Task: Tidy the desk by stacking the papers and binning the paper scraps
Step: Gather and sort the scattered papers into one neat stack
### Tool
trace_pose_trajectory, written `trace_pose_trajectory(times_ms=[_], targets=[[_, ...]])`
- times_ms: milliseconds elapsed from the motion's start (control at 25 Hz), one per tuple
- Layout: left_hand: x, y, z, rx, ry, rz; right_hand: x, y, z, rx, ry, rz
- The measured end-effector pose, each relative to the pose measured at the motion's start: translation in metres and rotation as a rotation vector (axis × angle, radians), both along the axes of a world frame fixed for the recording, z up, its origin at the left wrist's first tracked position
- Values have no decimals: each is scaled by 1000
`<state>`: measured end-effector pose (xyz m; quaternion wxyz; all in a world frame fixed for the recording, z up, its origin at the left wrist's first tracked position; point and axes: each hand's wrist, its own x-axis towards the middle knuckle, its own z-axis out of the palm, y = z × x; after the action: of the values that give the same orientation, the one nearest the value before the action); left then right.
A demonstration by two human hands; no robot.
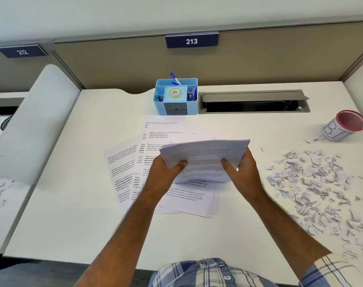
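Both hands hold one bundle of papers (205,156) above the desk (73,224): the left hand (166,170) grips its left edge with the thumb on top and the fingers under the sheets, and the right hand (242,168) grips the right edge in the same way. The bundle is lifted and tilted, its far edge higher than the near edge. Nearest to the camera there is a checked shirt (207,274) in blue and white, and the two bare forearms go forward from it. Under the bundle, more printed sheets (124,172) lie loose on the desk, fanned out and overlapping each other, some turned at an angle to the left. On the right side of the desk a wide scatter of paper scraps (313,183) lies, well apart from the sheets. Beyond the scraps stands a small bin (344,127) with a red rim and a white label with hand-drawn letters; a few scraps lie just beside it. Behind the sheets stands a light blue desk organiser (176,96) with a roll of tape and blue pens in it, and next to it on the right is an open grey cable tray (253,100). On the partition behind there is a dark sign with the number 213 (191,40).
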<state>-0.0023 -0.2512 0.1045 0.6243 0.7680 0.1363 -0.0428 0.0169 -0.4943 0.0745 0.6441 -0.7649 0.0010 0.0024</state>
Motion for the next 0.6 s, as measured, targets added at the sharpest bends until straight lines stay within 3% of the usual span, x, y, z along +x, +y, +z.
trace_pose_trajectory(times_ms=[600], targets=[[0,-1,3,-83,10,48,-6,13,1,11,121,18]])
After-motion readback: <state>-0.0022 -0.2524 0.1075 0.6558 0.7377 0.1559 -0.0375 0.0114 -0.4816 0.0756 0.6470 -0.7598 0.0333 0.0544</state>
